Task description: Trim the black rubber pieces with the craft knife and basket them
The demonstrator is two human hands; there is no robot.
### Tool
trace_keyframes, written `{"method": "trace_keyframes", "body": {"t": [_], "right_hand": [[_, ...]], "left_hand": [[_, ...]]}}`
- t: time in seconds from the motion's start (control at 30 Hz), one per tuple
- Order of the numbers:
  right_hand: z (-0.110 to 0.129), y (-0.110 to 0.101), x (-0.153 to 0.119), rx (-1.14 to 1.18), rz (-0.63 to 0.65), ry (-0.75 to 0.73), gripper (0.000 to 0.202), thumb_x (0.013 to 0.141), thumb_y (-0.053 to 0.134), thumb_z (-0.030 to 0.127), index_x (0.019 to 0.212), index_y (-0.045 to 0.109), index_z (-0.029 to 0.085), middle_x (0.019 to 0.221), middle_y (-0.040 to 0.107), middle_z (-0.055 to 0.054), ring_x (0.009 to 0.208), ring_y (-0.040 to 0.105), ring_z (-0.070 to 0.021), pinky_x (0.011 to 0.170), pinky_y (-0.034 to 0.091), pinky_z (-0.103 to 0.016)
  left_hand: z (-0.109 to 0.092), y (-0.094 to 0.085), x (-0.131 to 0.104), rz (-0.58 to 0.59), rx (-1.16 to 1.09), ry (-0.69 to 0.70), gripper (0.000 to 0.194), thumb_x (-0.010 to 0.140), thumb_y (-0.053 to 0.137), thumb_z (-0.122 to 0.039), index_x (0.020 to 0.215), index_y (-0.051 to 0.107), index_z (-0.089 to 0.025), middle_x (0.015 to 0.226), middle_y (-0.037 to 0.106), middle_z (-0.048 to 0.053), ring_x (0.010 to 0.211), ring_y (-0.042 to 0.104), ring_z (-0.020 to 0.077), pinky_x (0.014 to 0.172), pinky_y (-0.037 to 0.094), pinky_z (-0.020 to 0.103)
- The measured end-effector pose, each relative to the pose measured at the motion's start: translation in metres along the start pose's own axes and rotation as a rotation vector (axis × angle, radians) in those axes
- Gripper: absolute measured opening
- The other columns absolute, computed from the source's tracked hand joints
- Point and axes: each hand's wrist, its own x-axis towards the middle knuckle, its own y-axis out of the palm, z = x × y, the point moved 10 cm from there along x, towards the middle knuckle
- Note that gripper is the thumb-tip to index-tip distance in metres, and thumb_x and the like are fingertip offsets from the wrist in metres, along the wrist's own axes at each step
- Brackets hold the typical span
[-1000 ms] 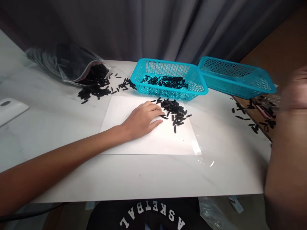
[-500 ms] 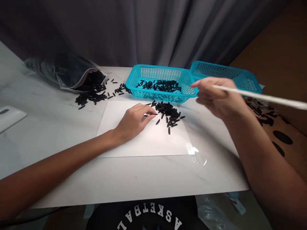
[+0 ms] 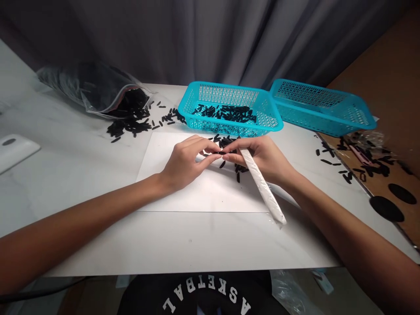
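My left hand [image 3: 188, 162] is closed in a pinch, its thumb and index finger on the end of a small black oblong piece [image 3: 222, 153]. The fingertips of my right hand [image 3: 264, 159] pinch the other end of this piece. Tucked in my right hand is also a long white stick [image 3: 264, 188], apparently plastic-wrapped, slanting down toward me. Both hands are over a white sheet [image 3: 183, 199]. Behind and under my right fingers lies a loose pile of similar black pieces [image 3: 238, 176], partly hidden.
A blue basket [image 3: 229, 129] with many black pieces stands behind the sheet; a second blue basket [image 3: 323, 124] is right of it. An open zip bag [image 3: 98, 94] spills black pieces at left. Further black pieces and dark ovals [image 3: 386, 208] lie at right. A white device [image 3: 16, 151] sits far left.
My right hand, with the white stick, has come down and left from near the baskets to meet my left hand at the black piece. The stick now points toward me. My left hand stays nearly in place.
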Motion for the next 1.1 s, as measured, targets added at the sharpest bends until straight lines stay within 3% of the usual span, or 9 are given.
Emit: {"method": "trace_keyframes", "body": {"t": [0.27, 0.63, 0.93, 1.1], "right_hand": [[-0.001, -0.002, 0.0, 0.014, -0.013, -0.016, 0.029, 0.082, 0.078, 0.047, 0.086, 0.081, 0.018, 0.078, 0.076, -0.006, 0.065, 0.061, -0.0179, 0.061, 0.043, -0.031], [0.012, -0.008, -0.003, -0.057, -0.068, -0.097, 0.02, 0.084, 0.077, 0.042, 0.089, 0.083, 0.023, 0.078, 0.078, -0.006, 0.064, 0.065, -0.0192, 0.058, 0.045, -0.032], [0.009, -0.006, -0.004, -0.085, -0.056, -0.108, 0.024, 0.084, 0.078, 0.045, 0.091, 0.083, 0.022, 0.068, 0.073, -0.003, 0.055, 0.055, -0.0145, 0.054, 0.04, -0.031], [0.013, -0.007, -0.004, -0.067, -0.06, -0.128, 0.021, 0.084, 0.078, 0.042, 0.092, 0.083, 0.024, 0.076, 0.077, -0.004, 0.059, 0.06, -0.0159, 0.055, 0.042, -0.031]], "left_hand": [[0.007, -0.001, 0.0, 0.004, 0.028, -0.059, 0.014, 0.081, 0.083, -0.021, 0.089, 0.072, -0.017, 0.086, 0.076, 0.002, 0.081, 0.067, 0.0157, 0.07, 0.051, 0.027], [0.005, -0.005, 0.001, -0.034, -0.006, -0.044, 0.008, 0.082, 0.08, -0.016, 0.085, 0.073, -0.018, 0.08, 0.074, 0.002, 0.076, 0.063, 0.0149, 0.063, 0.047, 0.027], [0.006, -0.007, 0.001, -0.05, -0.027, -0.051, 0.007, 0.083, 0.08, -0.017, 0.083, 0.073, -0.018, 0.08, 0.074, 0.002, 0.075, 0.064, 0.0144, 0.059, 0.046, 0.026], [0.005, -0.008, 0.0, -0.053, -0.042, -0.054, 0.009, 0.083, 0.081, -0.019, 0.082, 0.072, -0.018, 0.079, 0.074, 0.002, 0.074, 0.064, 0.0144, 0.058, 0.045, 0.026]]}}
